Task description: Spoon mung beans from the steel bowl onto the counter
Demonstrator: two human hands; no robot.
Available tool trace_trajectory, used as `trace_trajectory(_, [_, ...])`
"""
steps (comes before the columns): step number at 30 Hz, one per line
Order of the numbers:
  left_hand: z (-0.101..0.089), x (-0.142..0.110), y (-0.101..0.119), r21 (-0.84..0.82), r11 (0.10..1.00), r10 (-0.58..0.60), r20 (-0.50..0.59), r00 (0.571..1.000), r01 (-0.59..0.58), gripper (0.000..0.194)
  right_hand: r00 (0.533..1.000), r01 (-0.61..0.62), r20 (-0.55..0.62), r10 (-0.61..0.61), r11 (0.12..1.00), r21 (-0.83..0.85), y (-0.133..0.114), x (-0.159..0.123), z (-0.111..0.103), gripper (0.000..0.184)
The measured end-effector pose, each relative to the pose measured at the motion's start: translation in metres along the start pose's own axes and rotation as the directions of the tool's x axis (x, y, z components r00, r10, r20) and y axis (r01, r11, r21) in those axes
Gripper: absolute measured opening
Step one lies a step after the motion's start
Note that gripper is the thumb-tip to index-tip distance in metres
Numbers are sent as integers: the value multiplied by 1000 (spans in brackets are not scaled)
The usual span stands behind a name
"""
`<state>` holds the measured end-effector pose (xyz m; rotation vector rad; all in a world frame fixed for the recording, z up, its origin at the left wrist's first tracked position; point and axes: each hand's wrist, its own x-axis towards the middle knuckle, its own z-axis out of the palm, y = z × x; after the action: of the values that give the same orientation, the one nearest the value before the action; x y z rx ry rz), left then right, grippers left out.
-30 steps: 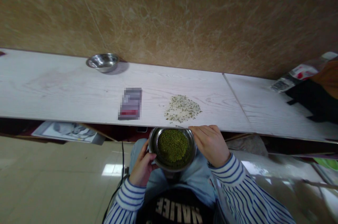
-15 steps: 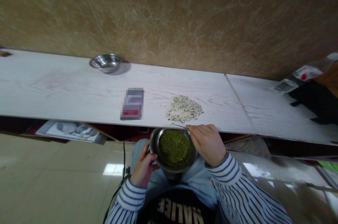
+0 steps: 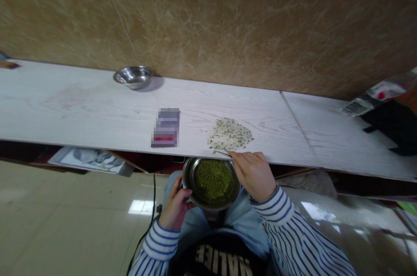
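My left hand (image 3: 176, 206) is closed on the left rim of a steel bowl (image 3: 187, 187), thumb over the edge. Green mung beans (image 3: 213, 179) lie in this bowl, which is held over my lap at the shelf's front edge. In my right hand (image 3: 254, 174), closed above the bowl's right side, is a thin metal tool (image 3: 223, 152); its exact kind is too small to tell. The tool's tip points left, just in front of a spread pile of white grains mixed with green beans (image 3: 230, 133) on the white wooden shelf (image 3: 195, 98).
Another steel bowl (image 3: 133, 77) stands against the wall at the back left. A blurred-out phone-like rectangle (image 3: 166, 127) lies left of the pile. At the far right are a clear plastic bottle (image 3: 374, 96) and a black object (image 3: 394, 126). Papers (image 3: 89, 161) sit in the compartment below.
The whole view has shifted slightly, moving the shelf things right in the picture. The bowl with the beans is slightly further left; both hands keep their holds.
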<state>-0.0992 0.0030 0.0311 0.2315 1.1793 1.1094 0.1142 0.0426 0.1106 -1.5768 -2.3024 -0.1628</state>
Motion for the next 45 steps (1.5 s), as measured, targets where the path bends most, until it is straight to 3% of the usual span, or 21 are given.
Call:
trace_trajectory(13, [-4,1,2,-10,1000,-6,17,1000,6,66,999,-27,-24,27,999,-27,-1,11,5,24])
trace_trajectory(31, [-10,6,0,-30,999,-31,66,997,33,68,1000,20,-19,-19,999,38,7,2,-1,23])
trace_trajectory(45, [-2,1,1,-18,1000,-4,4,1000,4,71,1000,-2,7,1,999,37,4,10,3,24])
